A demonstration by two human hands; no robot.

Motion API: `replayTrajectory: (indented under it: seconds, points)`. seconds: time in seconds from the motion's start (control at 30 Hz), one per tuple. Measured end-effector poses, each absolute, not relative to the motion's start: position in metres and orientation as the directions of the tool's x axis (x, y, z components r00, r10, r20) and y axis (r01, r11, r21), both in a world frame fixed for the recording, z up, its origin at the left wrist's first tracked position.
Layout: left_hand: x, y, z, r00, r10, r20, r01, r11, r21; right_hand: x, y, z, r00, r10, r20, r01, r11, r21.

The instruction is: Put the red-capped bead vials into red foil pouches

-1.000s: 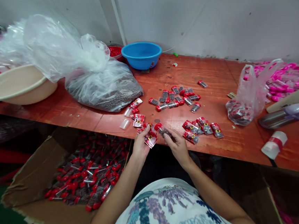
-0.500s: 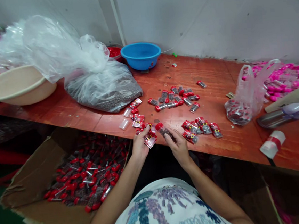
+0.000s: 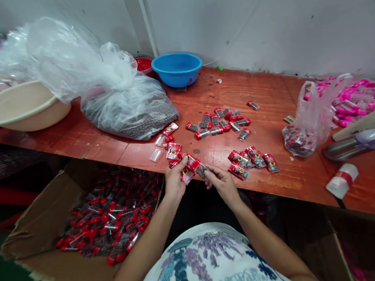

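My left hand (image 3: 175, 181) is closed on several small red printed packets (image 3: 185, 174) at the table's front edge. Between the thumb and fingers of my right hand (image 3: 221, 181) is a small clear bottle (image 3: 201, 170) of dark beads. Its red-capped end meets the packets; whether it is inside one of them I cannot tell. Just beyond my left hand lie more red packets (image 3: 173, 148) and a clear empty tube (image 3: 156, 155). Several filled packets (image 3: 254, 156) rest to the right of my hands. Farther back, red-capped bottles (image 3: 216, 130) lie in a loose group.
A clear bag of dark beads (image 3: 132, 114) sits left, near a cream basin (image 3: 17, 107) and a blue basin (image 3: 177, 71). Below the table's left edge is a cardboard box (image 3: 55, 274) of red-capped bottles. On the right are a plastic bag (image 3: 304, 126), a drink bottle (image 3: 345, 146) and pink items (image 3: 361, 99).
My right hand has brought the bottle slightly left and down, against the packets in my left hand. The bottle's red cap is now less distinct among the packets.
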State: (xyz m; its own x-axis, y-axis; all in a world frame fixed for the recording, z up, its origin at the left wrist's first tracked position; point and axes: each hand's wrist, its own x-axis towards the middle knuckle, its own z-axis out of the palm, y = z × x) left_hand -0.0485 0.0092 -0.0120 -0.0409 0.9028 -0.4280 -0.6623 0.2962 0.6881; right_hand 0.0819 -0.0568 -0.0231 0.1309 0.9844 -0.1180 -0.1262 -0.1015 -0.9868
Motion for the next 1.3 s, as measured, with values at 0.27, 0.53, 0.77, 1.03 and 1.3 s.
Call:
replayTrajectory:
  seconds: [0.27,0.53,0.77,1.03,1.3]
  points:
    - [-0.049,0.006,-0.010,-0.001,0.928,-0.371,-0.623,0.290,0.726,0.092,-0.057,-0.024,0.104,0.985,-0.136,-0.149,-0.120,-0.981]
    - [-0.048,0.005,-0.009,-0.014,0.966,-0.260,-0.602,0.199,0.774,0.102,-0.055,-0.025,0.042,0.994,-0.100,0.008,-0.100,-0.995]
    - [-0.048,0.003,-0.007,0.148,0.934,-0.326,-0.539,0.352,0.765,0.098,-0.058,-0.026,0.093,0.996,-0.016,-0.074,-0.010,-0.997]
    - [-0.044,0.000,-0.006,0.024,0.965,-0.262,-0.588,0.225,0.777,0.100,-0.061,-0.021,0.058,0.997,-0.051,-0.116,-0.044,-0.992]
    - [-0.042,-0.004,-0.009,0.062,0.963,-0.261,-0.568,0.250,0.784,0.094,-0.064,-0.022,0.127,0.991,-0.042,-0.144,-0.024,-0.989]
